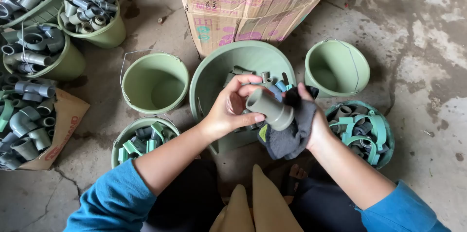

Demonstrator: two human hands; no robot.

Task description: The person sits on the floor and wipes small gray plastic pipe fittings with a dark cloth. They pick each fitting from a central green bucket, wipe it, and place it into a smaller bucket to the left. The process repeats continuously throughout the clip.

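A cracked, stained grey concrete floor carries everything; on it stand a wide green plastic basin, an empty green bucket with a wire handle, another empty green bucket, buckets filled with grey pipe fittings, a printed cardboard box and a flattened cardboard sheet under loose fittings

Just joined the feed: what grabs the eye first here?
At centre, the left hand grips a grey pipe fitting while the right hand presses a dark cloth against it, over a large green basin. Green buckets ring the basin: two empty beside it, others heaped with fittings at upper left.
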